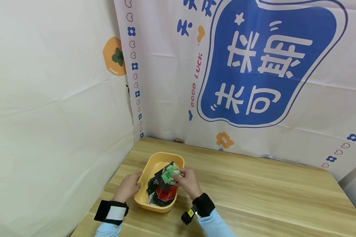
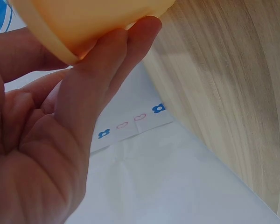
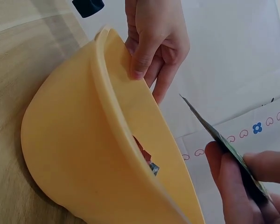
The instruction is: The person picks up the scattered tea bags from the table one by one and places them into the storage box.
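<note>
A yellow plastic basin stands on the table, holding a pile of flat black, red and whitish pieces. My left hand grips its left rim, thumb inside and fingers outside; the left wrist view shows those fingers under the rim. Above the pile, my right hand pinches a thin, flat green-and-black packet between thumb and fingers. Seen nearly edge-on in the right wrist view, the packet is apart from the basin wall. What it contains cannot be seen.
The wooden table extends to the right of the basin. A plain white sheet hangs close on the left, and a printed cloth hangs along the back edge. Black straps with a small camera circle the right wrist.
</note>
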Demonstrator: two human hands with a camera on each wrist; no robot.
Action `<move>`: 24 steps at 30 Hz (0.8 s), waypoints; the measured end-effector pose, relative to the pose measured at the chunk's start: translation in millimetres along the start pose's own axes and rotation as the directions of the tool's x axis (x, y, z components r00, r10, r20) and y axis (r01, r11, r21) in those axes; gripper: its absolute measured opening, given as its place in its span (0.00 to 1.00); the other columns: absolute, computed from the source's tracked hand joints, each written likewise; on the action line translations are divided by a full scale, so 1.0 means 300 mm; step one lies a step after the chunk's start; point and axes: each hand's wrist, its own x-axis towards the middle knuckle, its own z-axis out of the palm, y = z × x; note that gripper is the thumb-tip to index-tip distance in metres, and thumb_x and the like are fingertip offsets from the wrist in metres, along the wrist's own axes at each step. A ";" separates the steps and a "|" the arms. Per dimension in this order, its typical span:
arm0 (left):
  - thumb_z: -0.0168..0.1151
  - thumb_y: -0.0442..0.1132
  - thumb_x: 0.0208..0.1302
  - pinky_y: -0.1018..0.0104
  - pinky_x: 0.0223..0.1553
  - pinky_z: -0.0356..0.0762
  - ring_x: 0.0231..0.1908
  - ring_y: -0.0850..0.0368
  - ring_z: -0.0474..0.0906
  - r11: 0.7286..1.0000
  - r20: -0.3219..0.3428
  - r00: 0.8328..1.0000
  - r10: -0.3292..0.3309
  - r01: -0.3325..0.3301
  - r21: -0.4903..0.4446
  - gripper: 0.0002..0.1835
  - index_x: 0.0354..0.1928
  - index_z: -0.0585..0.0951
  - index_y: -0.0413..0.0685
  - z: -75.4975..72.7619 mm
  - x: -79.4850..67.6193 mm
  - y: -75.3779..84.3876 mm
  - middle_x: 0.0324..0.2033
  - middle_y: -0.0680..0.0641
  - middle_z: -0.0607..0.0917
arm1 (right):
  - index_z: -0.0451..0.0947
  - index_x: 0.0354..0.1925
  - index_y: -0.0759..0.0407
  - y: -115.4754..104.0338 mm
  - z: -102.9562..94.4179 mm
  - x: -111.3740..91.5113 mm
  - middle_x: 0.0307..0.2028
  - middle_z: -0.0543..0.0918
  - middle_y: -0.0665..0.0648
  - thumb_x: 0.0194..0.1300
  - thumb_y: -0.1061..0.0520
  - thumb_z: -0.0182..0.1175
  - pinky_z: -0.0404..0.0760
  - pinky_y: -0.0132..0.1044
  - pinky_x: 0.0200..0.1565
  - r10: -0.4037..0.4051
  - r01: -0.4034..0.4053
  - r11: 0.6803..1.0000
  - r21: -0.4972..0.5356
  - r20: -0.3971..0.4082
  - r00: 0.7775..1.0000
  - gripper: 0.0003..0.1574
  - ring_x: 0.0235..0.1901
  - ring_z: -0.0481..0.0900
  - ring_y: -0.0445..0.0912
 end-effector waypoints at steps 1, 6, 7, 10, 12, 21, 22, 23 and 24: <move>0.58 0.24 0.62 0.67 0.23 0.72 0.24 0.57 0.75 1.000 -0.003 1.000 0.005 -0.005 0.002 0.26 0.64 0.73 0.28 -0.001 -0.001 0.000 0.50 0.30 0.84 | 0.80 0.45 0.79 -0.009 0.003 -0.006 0.36 0.86 0.72 0.66 0.67 0.60 0.88 0.47 0.40 -0.012 0.012 1.000 -0.001 0.004 1.000 0.13 0.34 0.87 0.49; 0.58 0.24 0.61 0.67 0.25 0.72 0.25 0.56 0.75 0.999 -0.010 0.999 0.039 -0.038 0.018 0.25 0.63 0.74 0.28 0.001 0.007 0.004 0.48 0.30 0.85 | 0.82 0.43 0.77 0.042 0.010 0.019 0.34 0.87 0.69 0.65 0.66 0.62 0.88 0.45 0.36 -0.051 0.052 0.997 -0.056 0.018 0.999 0.12 0.33 0.88 0.54; 0.59 0.24 0.61 0.67 0.25 0.72 0.26 0.56 0.76 0.999 -0.010 0.999 0.041 -0.041 0.021 0.25 0.63 0.74 0.28 0.003 0.009 0.004 0.49 0.30 0.85 | 0.82 0.42 0.75 0.057 0.011 0.028 0.34 0.87 0.69 0.65 0.66 0.63 0.88 0.45 0.36 -0.056 0.058 0.995 -0.077 0.022 0.998 0.11 0.33 0.88 0.54; 0.58 0.24 0.61 0.67 0.26 0.73 0.27 0.56 0.77 0.999 -0.005 0.999 0.043 -0.043 0.016 0.25 0.63 0.74 0.28 0.009 0.013 0.006 0.49 0.30 0.85 | 0.84 0.39 0.71 0.081 0.010 0.041 0.32 0.88 0.64 0.62 0.64 0.66 0.86 0.36 0.30 -0.087 0.090 0.981 -0.172 0.025 0.996 0.09 0.28 0.86 0.46; 0.58 0.24 0.62 0.68 0.25 0.73 0.26 0.57 0.77 0.999 0.000 0.999 0.041 -0.041 0.009 0.26 0.63 0.74 0.28 0.013 0.017 0.008 0.50 0.29 0.85 | 0.84 0.37 0.68 0.082 0.010 0.042 0.31 0.87 0.61 0.60 0.63 0.68 0.83 0.31 0.26 -0.113 0.115 0.963 -0.244 0.022 0.993 0.08 0.25 0.82 0.40; 0.57 0.23 0.63 0.69 0.23 0.70 0.22 0.58 0.76 0.999 0.014 0.999 0.050 -0.050 -0.005 0.26 0.64 0.73 0.29 0.024 0.016 0.009 0.51 0.28 0.84 | 0.84 0.44 0.64 0.112 0.023 0.048 0.39 0.88 0.61 0.56 0.60 0.73 0.84 0.39 0.39 -0.305 0.246 0.783 -0.571 -0.007 0.952 0.17 0.37 0.86 0.51; 0.57 0.23 0.63 0.69 0.23 0.70 0.22 0.58 0.75 0.999 0.012 0.998 0.054 -0.054 -0.001 0.26 0.64 0.73 0.29 0.024 0.018 0.007 0.50 0.29 0.84 | 0.83 0.46 0.65 0.113 0.021 0.048 0.42 0.88 0.63 0.57 0.60 0.72 0.84 0.42 0.42 -0.312 0.248 0.774 -0.583 -0.010 0.950 0.19 0.40 0.86 0.54; 0.57 0.23 0.62 0.69 0.24 0.70 0.22 0.59 0.74 0.998 0.006 0.998 0.064 -0.064 0.002 0.25 0.64 0.73 0.28 0.022 0.020 0.006 0.50 0.29 0.84 | 0.82 0.49 0.66 0.112 0.018 0.049 0.44 0.87 0.64 0.57 0.60 0.72 0.84 0.45 0.44 -0.320 0.251 0.765 -0.593 -0.013 0.947 0.21 0.42 0.86 0.56; 0.57 0.23 0.62 0.68 0.24 0.69 0.21 0.59 0.73 0.997 0.002 0.997 0.072 -0.072 0.001 0.25 0.63 0.73 0.28 0.019 0.022 0.005 0.49 0.29 0.84 | 0.81 0.51 0.67 0.109 0.012 0.051 0.46 0.87 0.65 0.58 0.61 0.71 0.84 0.47 0.46 -0.324 0.249 0.764 -0.595 -0.020 0.946 0.22 0.45 0.85 0.57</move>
